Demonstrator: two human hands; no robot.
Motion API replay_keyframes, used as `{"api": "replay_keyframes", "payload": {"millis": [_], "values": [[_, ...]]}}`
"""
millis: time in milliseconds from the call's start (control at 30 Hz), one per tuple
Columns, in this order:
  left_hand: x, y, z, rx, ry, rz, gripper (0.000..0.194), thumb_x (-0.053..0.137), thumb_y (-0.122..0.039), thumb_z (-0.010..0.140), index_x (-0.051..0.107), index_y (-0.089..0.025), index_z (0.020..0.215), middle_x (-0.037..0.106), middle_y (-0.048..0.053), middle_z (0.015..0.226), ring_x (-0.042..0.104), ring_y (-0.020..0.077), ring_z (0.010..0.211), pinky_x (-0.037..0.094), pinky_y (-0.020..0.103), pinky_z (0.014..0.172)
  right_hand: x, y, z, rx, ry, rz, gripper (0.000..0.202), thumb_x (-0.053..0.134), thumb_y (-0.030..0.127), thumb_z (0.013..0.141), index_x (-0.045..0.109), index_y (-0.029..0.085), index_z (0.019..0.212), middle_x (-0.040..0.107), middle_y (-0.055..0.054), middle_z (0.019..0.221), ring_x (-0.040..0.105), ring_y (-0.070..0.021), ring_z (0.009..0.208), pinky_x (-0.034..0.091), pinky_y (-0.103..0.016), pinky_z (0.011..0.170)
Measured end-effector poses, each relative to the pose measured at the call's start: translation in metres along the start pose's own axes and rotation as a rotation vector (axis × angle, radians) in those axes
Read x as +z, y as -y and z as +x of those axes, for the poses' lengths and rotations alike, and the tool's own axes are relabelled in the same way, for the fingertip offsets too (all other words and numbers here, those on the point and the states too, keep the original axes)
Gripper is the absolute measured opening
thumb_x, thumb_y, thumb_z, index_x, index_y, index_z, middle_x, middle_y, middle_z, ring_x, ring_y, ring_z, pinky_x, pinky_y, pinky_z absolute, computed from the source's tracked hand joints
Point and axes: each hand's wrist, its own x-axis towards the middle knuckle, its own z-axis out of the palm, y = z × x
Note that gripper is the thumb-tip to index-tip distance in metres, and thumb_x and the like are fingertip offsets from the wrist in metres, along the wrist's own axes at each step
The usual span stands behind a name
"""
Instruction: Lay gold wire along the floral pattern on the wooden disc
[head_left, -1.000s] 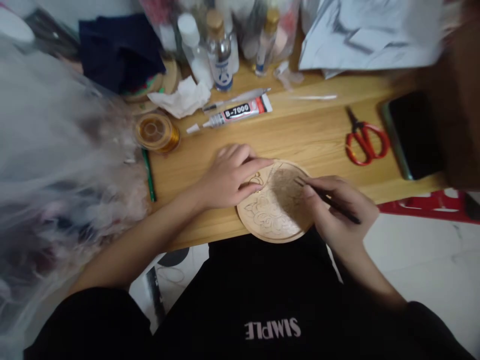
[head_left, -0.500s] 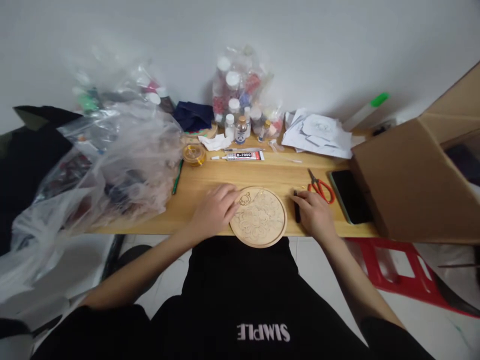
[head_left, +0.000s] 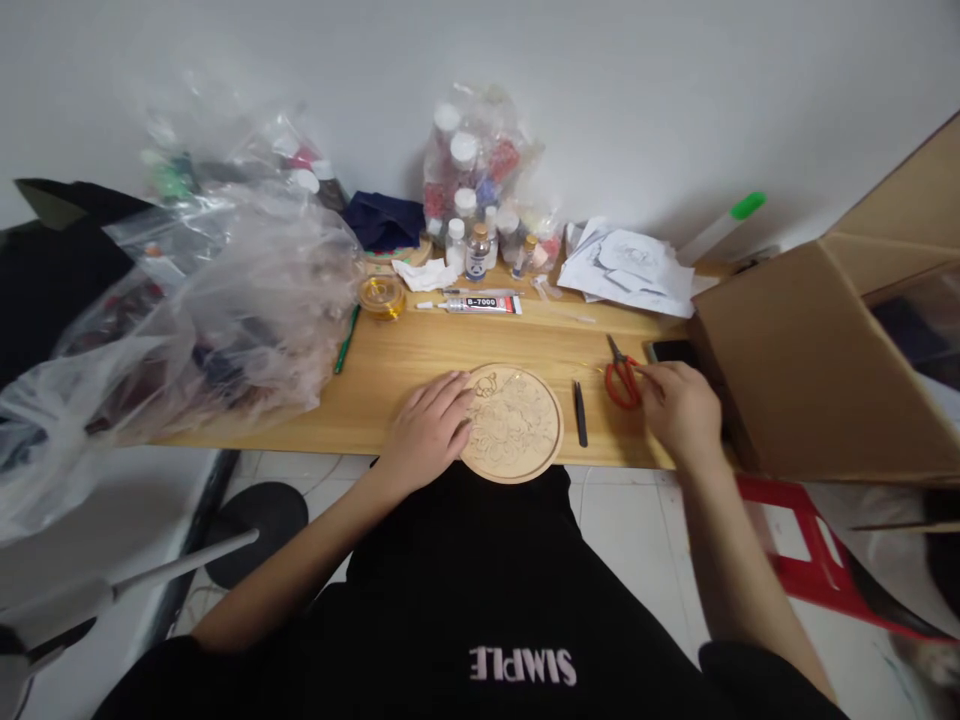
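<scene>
At the near edge of the desk [head_left: 420,345], the round wooden plate [head_left: 513,428] lies with its front rim jutting a little past the edge, line drawing face up. The left hand [head_left: 427,430] rests on its left rim, fingers laid out nearly flat rather than closed around it, probably to keep it from sliding while leaving the drawing bare. The right hand [head_left: 685,412] is over by the red-handled scissors [head_left: 621,378], fingers bent narrow at one handle; whether they grip it, I can't tell. The black tweezers [head_left: 580,413] lie free between plate and scissors, seemingly parked there for easy reach.

That right side is tight: the phone [head_left: 670,350] sits partly hidden behind the hand, and the cardboard box [head_left: 780,370] walls off the space beyond. Leftward, the bulky plastic bags [head_left: 255,300] crowd up to the green pencil [head_left: 346,340]. A wire spool [head_left: 382,298] and a B-7000 glue tube [head_left: 484,304] lie behind the plate, leaving bare wood in between.
</scene>
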Motion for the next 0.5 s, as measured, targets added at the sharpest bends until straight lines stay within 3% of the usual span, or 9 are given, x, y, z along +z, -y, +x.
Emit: {"api": "replay_keyframes", "payload": {"millis": [100, 200, 367, 500], "values": [[-0.001, 0.0, 0.002, 0.013, 0.012, -0.001, 0.033, 0.044, -0.023, 0.099, 0.059, -0.014, 0.127, 0.06, 0.015, 0.14, 0.052, 0.0273, 0.136, 0.046, 0.047, 0.11, -0.008, -0.013, 0.02, 0.045, 0.158, 0.004, 0.029, 0.055, 0.037, 0.084, 0.071, 0.015, 0.093, 0.071, -0.013, 0.081, 0.063, -0.0233, 0.068, 0.043, -0.032, 0.059], [-0.001, -0.001, 0.003, 0.024, 0.033, -0.005, 0.033, 0.041, -0.019, 0.099, 0.061, -0.015, 0.125, 0.059, 0.015, 0.14, 0.051, 0.028, 0.136, 0.046, 0.049, 0.11, -0.007, -0.013, 0.031, 0.056, 0.265, 0.032, 0.036, 0.06, 0.035, 0.076, 0.066, 0.014, 0.104, 0.07, -0.011, 0.078, 0.06, -0.0219, 0.062, 0.039, -0.03, 0.057], [0.001, 0.001, 0.002, 0.028, 0.037, -0.003, 0.033, 0.042, -0.017, 0.097, 0.061, -0.016, 0.125, 0.057, 0.014, 0.143, 0.052, 0.0288, 0.136, 0.047, 0.05, 0.109, -0.004, -0.011, 0.039, 0.095, 0.322, 0.149, 0.047, 0.067, 0.031, 0.065, 0.062, 0.017, 0.11, 0.061, -0.002, 0.062, 0.051, -0.0174, 0.049, 0.032, -0.028, 0.052], [0.003, 0.001, 0.002, 0.027, 0.022, -0.007, 0.032, 0.045, -0.017, 0.096, 0.061, -0.015, 0.124, 0.058, 0.015, 0.142, 0.053, 0.03, 0.134, 0.047, 0.05, 0.108, -0.01, -0.027, 0.039, 0.106, 0.345, 0.383, 0.03, 0.067, 0.028, 0.065, 0.058, 0.022, 0.094, 0.062, 0.001, 0.059, 0.056, -0.0156, 0.049, 0.039, -0.026, 0.049]]}}
